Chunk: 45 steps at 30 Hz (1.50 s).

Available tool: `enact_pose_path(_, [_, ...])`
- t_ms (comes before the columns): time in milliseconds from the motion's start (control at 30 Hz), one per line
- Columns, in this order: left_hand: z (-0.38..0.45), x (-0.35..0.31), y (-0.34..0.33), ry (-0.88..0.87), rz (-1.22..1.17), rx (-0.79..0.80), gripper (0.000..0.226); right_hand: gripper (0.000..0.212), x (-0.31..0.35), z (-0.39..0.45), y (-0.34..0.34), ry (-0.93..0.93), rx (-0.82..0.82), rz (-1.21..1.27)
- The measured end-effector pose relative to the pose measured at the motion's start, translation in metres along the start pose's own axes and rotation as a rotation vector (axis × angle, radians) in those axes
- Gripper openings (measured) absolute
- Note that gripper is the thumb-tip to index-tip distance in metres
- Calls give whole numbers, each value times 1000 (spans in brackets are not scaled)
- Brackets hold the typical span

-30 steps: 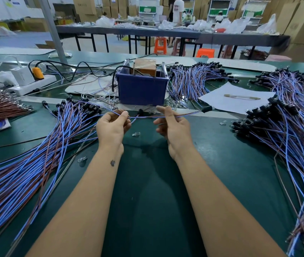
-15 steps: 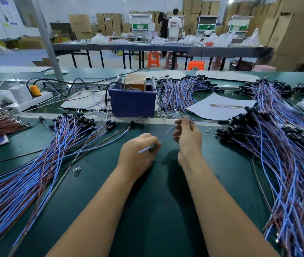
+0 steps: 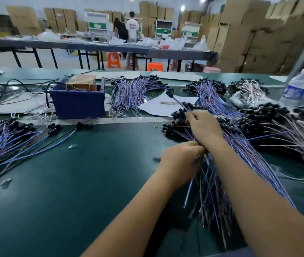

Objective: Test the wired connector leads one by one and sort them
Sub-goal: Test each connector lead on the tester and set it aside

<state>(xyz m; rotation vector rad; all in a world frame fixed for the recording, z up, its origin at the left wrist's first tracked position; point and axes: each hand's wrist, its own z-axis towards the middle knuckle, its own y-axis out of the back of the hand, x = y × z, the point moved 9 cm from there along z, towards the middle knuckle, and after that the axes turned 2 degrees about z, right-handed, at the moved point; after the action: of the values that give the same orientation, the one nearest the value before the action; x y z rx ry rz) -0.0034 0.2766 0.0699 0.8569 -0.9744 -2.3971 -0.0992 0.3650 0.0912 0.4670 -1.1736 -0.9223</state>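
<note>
Blue and purple leads (image 3: 219,182) with black connectors, dark green table (image 3: 73,182), navy blue bin (image 3: 78,104).

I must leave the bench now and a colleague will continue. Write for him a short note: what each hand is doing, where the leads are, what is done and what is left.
Right hand: pinches one lead over the right pile; its black connector points up and away.
Left hand: fingers curled at the near end of that lead, at the edge of the right pile; exact grip is hidden.
Left pile lies fanned on the mat, apart from both hands. Blue box stands behind the mat's middle.
Done: the held lead is almost at the right pile.
Left: lay it down, then take the next lead from the left pile. Which pile is the tested one I only guess.
</note>
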Motion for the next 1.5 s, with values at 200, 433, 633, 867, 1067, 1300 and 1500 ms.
enact_pose_path(200, [5, -4, -41, 31, -61, 187, 57, 30, -38, 0, 30, -72, -42, -275])
enact_pose_path(433, [-17, 55, 6, 187, -181, 28, 24, 43, 0, -1, 15, 7, -161, -448])
enact_pose_path(633, [-61, 137, 75, 479, 4, -87, 23, 37, 96, -22, -84, 198, -7, -271])
enact_pose_path(867, [-133, 215, 167, 794, 376, -201, 36, 35, 170, -50, -198, 196, 314, 83])
enact_pose_path(1067, [-162, 258, 189, 1078, 610, -67, 39, 23, 169, -54, -216, 165, 317, 212])
enact_pose_path(1300, [-151, 268, 182, 1188, 632, -34, 33, 17, 163, -55, -211, 146, 309, 362])
enact_pose_path(1500, [-154, 265, 189, 1109, 541, -235, 19, 19, 167, -57, -211, 162, 322, 344])
